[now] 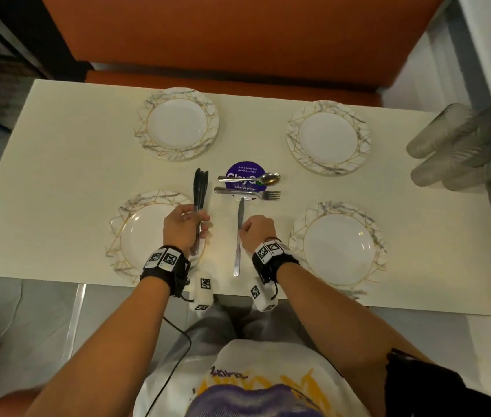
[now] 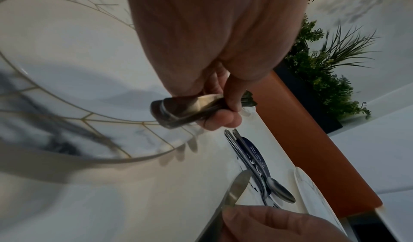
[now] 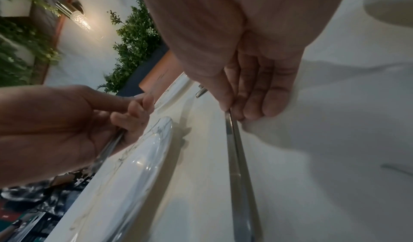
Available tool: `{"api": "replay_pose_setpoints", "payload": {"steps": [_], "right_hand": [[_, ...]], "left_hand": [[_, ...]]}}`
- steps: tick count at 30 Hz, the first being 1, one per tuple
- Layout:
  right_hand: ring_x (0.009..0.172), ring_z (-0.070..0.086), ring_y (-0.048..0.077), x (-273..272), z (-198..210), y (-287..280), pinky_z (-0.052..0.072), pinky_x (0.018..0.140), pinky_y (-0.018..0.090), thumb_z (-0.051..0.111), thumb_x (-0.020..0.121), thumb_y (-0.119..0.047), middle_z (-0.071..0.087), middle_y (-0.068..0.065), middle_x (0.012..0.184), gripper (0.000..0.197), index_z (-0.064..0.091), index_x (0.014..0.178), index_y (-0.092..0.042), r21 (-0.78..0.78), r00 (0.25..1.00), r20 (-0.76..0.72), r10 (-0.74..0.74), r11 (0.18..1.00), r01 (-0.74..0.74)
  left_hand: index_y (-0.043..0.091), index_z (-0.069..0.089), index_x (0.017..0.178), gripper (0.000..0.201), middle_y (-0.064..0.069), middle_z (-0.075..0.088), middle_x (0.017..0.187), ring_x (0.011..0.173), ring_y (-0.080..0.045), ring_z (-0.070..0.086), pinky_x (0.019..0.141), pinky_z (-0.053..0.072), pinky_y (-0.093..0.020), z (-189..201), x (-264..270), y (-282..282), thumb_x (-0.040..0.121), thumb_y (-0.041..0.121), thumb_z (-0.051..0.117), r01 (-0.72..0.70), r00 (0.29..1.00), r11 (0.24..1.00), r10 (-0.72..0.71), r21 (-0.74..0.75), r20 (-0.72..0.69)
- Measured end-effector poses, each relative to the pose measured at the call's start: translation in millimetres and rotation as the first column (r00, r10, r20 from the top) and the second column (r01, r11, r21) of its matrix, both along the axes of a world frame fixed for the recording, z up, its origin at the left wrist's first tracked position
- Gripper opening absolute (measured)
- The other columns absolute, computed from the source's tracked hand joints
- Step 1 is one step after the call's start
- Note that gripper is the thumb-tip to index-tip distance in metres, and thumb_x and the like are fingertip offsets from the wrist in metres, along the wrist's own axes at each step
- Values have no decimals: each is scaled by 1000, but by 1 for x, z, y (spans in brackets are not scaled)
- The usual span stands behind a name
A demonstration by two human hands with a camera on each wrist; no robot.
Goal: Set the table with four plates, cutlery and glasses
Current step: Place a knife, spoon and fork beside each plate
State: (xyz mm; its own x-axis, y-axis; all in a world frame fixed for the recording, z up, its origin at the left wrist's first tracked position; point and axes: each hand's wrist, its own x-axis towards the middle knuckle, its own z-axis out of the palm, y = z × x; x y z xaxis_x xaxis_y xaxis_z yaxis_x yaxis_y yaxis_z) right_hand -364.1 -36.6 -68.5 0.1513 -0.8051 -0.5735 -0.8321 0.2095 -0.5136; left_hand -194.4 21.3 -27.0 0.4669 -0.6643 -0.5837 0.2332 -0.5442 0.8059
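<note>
Four marble-patterned plates are on the cream table: far left (image 1: 148, 115), far right (image 1: 295, 127), near left (image 1: 124, 212) and near right (image 1: 367, 224). My left hand (image 1: 199, 224) grips a bundle of knives (image 1: 200, 188) over the near left plate's right rim (image 2: 111, 132), blades pointing away from me. My right hand (image 1: 242, 233) pinches a single knife (image 1: 238, 254) at its middle, between the two near plates, low at the tabletop with its handle toward me. In the right wrist view, thumb and fingers (image 3: 254, 104) close on this knife (image 3: 236, 157). A spoon (image 1: 256, 178) and a fork (image 1: 250, 193) lie at the centre.
The spoon and fork rest across a round purple sticker (image 1: 245, 171). Several clear glasses (image 1: 461, 145) stand clustered at the table's far right edge, blurred. An orange bench (image 1: 238, 40) runs behind the table. The near table edge is just in front of my wrists.
</note>
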Motion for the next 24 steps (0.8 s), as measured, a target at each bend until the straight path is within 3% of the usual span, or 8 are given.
{"api": "replay_pose_setpoints", "payload": {"steps": [4, 7, 10, 12, 14, 24], "right_hand": [[91, 70, 22, -4, -3, 2, 57, 83, 28, 71, 91, -20, 74, 7, 99, 15, 75, 99, -9, -24, 1000, -22, -21, 999, 21], [105, 61, 22, -5, -7, 8, 54, 91, 36, 69, 89, -19, 64, 4, 116, 28, 63, 117, -16, -139, 998, -61, 10, 990, -18], [125, 46, 24, -6, -12, 17, 44, 101, 42, 69, 86, -24, 49, 0, 140, 54, 51, 137, -21, -327, 950, -216, 228, 899, -290], [139, 35, 24, -6, -16, 24, 38, 108, 45, 66, 90, -30, 38, -4, 154, 60, 44, 145, -23, -306, 896, -311, 318, 859, -411], [148, 27, 23, -5, -18, 30, 34, 112, 47, 61, 94, -32, 30, -6, 160, 61, 39, 150, -23, -279, 866, -351, 357, 843, -460], [151, 22, 23, 31, -23, 65, 33, 113, 47, 58, 95, -29, 24, -5, 165, 65, 34, 155, -19, -267, 859, -336, 386, 836, -480]], "left_hand": [[-1, 63, 120, 23, -19, 73, 89, 54, -15, 60, 48, 51, -26, 2, 6, -2, 98, 5, 65, 16, 1000, 1000, -16, -10, 25], [3, 65, 118, 19, -18, 75, 91, 60, -17, 62, 54, 54, -29, 3, 14, -4, 99, 8, 65, 68, 997, 998, -68, -12, 48], [5, 66, 114, 18, -15, 77, 89, 64, -23, 63, 60, 53, -37, 3, 25, -6, 96, 10, 67, 94, 994, 996, -93, -11, 49], [6, 66, 111, 19, -15, 78, 88, 67, -28, 63, 65, 50, -42, 0, 34, -5, 94, 12, 68, 103, 994, 995, -103, -1, 39], [6, 66, 111, 17, -17, 78, 91, 69, -28, 63, 63, 51, -39, -3, 42, -3, 95, 12, 68, 117, 992, 993, -117, -4, 40], [4, 65, 115, 20, -15, 78, 90, 68, -23, 67, 62, 56, -35, -7, 64, 16, 97, 11, 67, 158, 987, 987, -158, -16, 38]]}}
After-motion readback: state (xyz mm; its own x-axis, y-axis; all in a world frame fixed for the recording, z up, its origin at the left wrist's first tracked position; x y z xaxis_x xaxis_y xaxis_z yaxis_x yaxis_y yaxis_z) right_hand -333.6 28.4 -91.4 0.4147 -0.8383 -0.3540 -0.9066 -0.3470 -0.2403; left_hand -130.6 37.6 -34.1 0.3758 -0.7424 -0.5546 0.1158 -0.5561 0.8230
